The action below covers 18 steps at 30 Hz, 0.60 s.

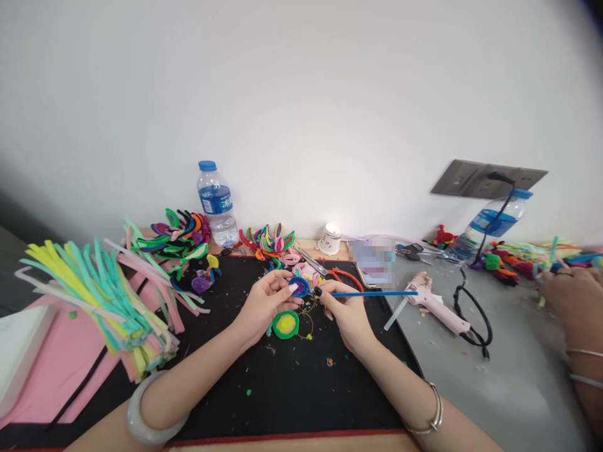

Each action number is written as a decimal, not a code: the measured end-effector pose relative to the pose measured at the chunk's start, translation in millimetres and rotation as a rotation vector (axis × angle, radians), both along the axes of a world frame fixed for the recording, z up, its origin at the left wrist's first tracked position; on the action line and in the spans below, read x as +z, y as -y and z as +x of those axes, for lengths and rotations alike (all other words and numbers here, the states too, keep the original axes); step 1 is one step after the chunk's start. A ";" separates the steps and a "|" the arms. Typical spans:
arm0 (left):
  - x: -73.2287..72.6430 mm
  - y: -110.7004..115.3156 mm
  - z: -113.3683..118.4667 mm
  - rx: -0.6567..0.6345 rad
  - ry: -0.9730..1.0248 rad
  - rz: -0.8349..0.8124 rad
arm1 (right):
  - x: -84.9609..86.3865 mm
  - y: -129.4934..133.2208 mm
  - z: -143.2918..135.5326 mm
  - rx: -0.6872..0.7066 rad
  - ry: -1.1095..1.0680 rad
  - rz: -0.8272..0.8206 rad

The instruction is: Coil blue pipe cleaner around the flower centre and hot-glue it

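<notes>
Fuzzy pipe-cleaner work sits mid-mat: the left hand (264, 304) pinches a purple-and-blue coiled disc (299, 287), and the right hand (346, 311) pinches the blue pipe cleaner (372, 293) feeding it. A loosened pinch could let the coil unwind. Farther back near the desk's rear edge, a water bottle (217, 204) looks nearly empty; the paper cup (330, 238) lies tipped, contents unseen.

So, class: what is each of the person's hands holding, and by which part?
The left hand pinches a small purple-and-blue coiled disc at its edge. The right hand grips a blue pipe cleaner by its end nearest the disc.
</notes>
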<state>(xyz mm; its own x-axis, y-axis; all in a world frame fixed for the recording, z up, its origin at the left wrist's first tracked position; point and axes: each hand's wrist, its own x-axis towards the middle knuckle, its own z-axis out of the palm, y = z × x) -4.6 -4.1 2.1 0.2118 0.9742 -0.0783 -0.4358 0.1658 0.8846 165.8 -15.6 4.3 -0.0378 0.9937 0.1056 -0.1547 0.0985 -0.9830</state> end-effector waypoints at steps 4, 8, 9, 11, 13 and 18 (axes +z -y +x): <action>1.6 2.0 1.6 0.010 -0.027 0.008 | -0.7 -0.6 -0.5 0.004 -0.031 -0.076; 2.9 2.3 1.7 0.015 -0.054 0.028 | -0.2 -0.8 -0.5 0.024 -0.051 -0.091; 2.9 2.1 1.6 0.017 -0.059 0.033 | 0.2 -0.7 -0.6 0.025 -0.051 -0.088; 2.5 1.5 1.3 0.023 -0.066 0.037 | 1.3 -0.3 -0.9 0.021 -0.054 -0.082; 2.1 1.1 1.1 0.032 -0.073 0.035 | 2.7 0.2 -1.4 0.022 -0.069 -0.089; 2.6 1.5 1.4 0.025 -0.092 0.050 | 4.2 0.1 -1.0 0.061 -0.115 -0.125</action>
<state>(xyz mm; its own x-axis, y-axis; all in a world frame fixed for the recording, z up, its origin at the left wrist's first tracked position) -3.2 -5.6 4.7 0.1815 0.9822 -0.0474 -0.3558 0.1106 0.9280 164.8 -15.7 8.5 -0.0931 0.9956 -0.0115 -0.2689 -0.0362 -0.9625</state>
